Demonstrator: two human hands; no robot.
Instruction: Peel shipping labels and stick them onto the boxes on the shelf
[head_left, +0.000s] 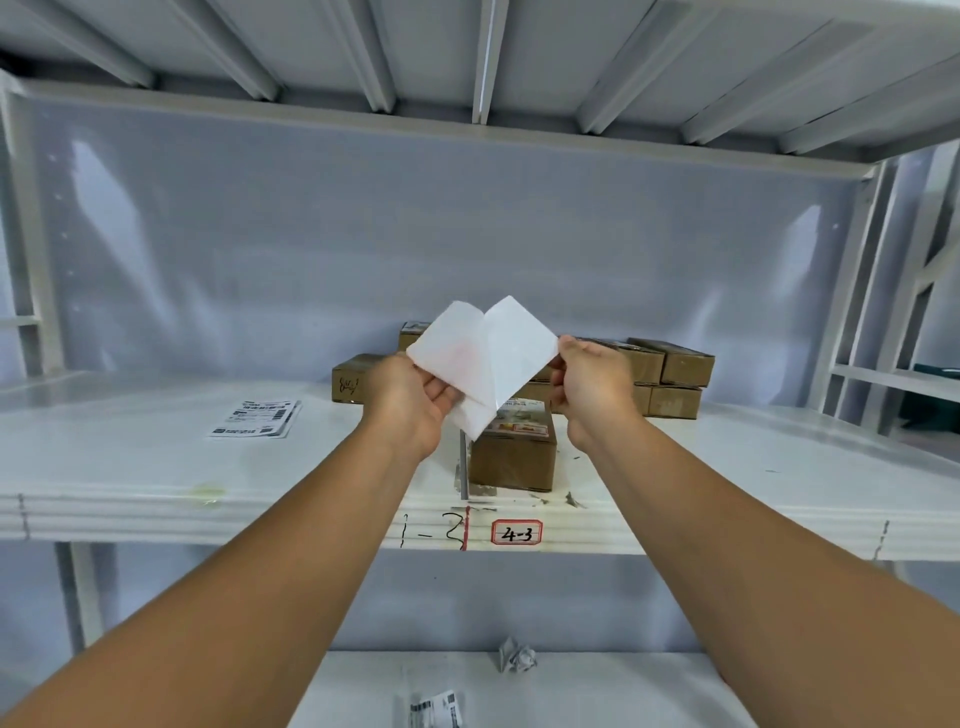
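Both hands hold a white shipping label (514, 353) and its backing sheet (452, 358) in the air above the shelf (156, 467), the two split apart in a V. My left hand (415, 405) pinches the backing sheet's left side. My right hand (592, 389) pinches the right sheet's edge. Below them a small brown cardboard box (511, 457) with a label on its top stands near the shelf's front edge. More brown boxes (670, 374) are stacked behind, partly hidden by my hands.
A stack of printed labels (257, 418) lies on the shelf at the left. The shelf's front edge bears a red-framed tag "4-3" (517, 532). On the lower shelf lie a crumpled paper ball (517, 657) and another printed label (436, 709).
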